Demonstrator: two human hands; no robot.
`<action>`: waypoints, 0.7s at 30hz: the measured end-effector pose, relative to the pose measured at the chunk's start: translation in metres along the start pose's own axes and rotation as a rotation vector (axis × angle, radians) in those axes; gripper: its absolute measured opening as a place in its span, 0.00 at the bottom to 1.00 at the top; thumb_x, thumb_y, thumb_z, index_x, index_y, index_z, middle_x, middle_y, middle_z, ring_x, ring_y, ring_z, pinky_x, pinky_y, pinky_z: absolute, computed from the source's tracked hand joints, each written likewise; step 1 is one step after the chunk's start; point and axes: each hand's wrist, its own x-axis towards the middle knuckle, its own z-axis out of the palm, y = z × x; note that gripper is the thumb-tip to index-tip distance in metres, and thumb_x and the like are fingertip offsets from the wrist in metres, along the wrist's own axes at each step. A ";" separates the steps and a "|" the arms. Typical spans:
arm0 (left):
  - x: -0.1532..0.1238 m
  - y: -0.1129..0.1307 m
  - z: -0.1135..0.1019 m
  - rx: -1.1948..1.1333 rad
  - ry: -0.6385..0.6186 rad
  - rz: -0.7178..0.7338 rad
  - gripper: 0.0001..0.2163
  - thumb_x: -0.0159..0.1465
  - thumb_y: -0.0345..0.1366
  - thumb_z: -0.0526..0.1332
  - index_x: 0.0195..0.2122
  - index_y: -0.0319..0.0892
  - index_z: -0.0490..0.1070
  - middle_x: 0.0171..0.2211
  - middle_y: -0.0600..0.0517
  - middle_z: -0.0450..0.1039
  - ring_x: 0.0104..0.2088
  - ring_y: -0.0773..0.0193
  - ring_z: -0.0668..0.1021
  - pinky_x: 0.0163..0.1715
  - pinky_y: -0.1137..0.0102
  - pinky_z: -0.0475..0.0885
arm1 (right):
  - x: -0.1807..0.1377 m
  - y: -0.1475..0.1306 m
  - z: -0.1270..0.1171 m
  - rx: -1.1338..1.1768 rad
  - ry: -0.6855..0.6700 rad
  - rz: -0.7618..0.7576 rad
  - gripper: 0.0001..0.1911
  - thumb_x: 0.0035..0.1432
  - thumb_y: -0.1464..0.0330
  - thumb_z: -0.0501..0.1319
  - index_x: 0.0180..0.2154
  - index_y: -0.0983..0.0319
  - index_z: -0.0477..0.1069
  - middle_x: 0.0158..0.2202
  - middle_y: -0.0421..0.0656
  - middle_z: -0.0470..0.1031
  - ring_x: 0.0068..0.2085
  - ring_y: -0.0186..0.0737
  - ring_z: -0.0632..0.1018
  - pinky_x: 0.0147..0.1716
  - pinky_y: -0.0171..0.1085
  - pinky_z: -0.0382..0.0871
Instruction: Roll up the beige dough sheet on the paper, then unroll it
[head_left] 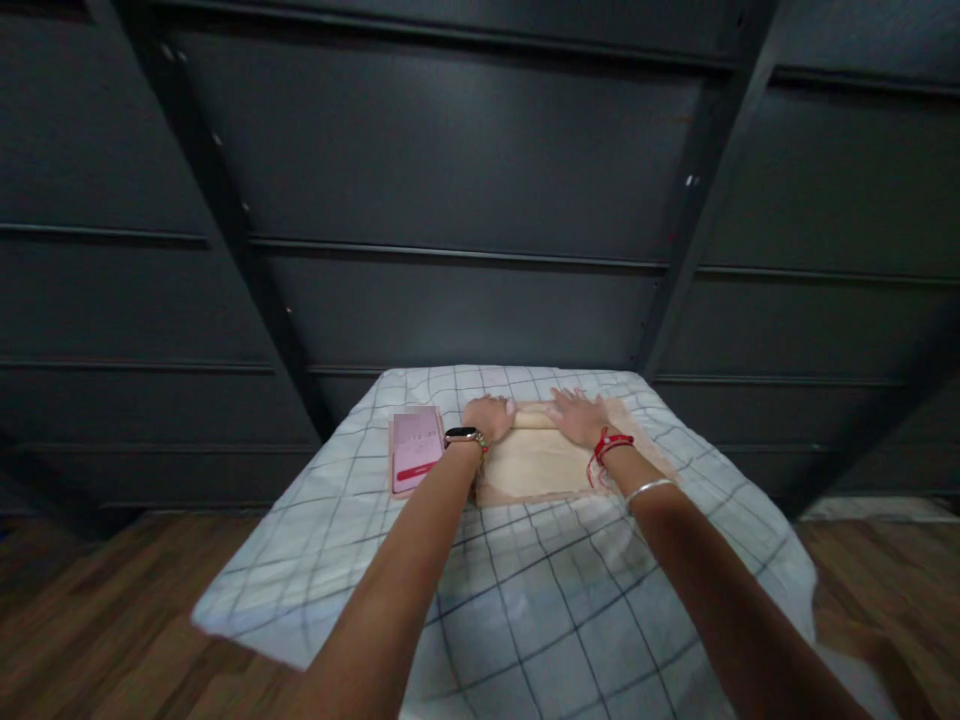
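Head view: a cream cloth [536, 468] is lying on the checked cover [525, 610], its rolled edge [533, 420] running along 12 o'clock, the left hand [487, 416] resting unclenched at 10, the right hand [579, 415] splaying at 1, a phone [417, 447] lying at 9, dark panels [465, 310] standing beyond 12.

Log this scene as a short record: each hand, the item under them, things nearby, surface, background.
Left hand: resting at the left end of the roll
Right hand: spread at the roll's right end
Item: peach cloth, rolled towards its far side, flat nearer the person
Left wrist: watch
Right wrist: red bracelet, silver bangle
Nearby: phone, screen lit pink, left of the cloth
Surface: checked cover
Background: dark panels
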 end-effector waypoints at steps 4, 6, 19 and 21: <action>0.024 -0.006 0.004 0.014 -0.011 -0.003 0.23 0.69 0.39 0.39 0.47 0.38 0.72 0.46 0.41 0.75 0.47 0.54 0.76 0.42 0.65 0.70 | 0.022 0.004 0.001 0.019 -0.018 0.016 0.34 0.66 0.51 0.35 0.68 0.58 0.43 0.69 0.48 0.45 0.68 0.52 0.46 0.61 0.60 0.40; 0.035 -0.010 0.004 -0.004 -0.013 0.006 0.23 0.69 0.39 0.39 0.48 0.38 0.72 0.47 0.41 0.75 0.48 0.53 0.76 0.42 0.65 0.70 | 0.034 0.007 0.002 0.028 -0.029 0.021 0.33 0.66 0.51 0.35 0.68 0.57 0.43 0.69 0.47 0.45 0.67 0.52 0.47 0.60 0.61 0.41; 0.093 -0.024 0.003 -0.104 -0.062 0.052 0.19 0.68 0.36 0.42 0.51 0.39 0.69 0.52 0.40 0.71 0.51 0.54 0.74 0.45 0.65 0.68 | 0.088 0.024 0.003 0.092 0.020 -0.021 0.30 0.67 0.56 0.36 0.66 0.57 0.49 0.67 0.44 0.51 0.68 0.52 0.47 0.60 0.64 0.44; 0.099 -0.025 0.003 -0.140 -0.064 0.027 0.19 0.68 0.36 0.43 0.50 0.38 0.69 0.52 0.40 0.71 0.51 0.55 0.74 0.44 0.67 0.68 | 0.094 0.025 0.004 0.078 0.047 -0.035 0.29 0.68 0.58 0.37 0.66 0.59 0.51 0.67 0.45 0.52 0.67 0.51 0.48 0.60 0.63 0.46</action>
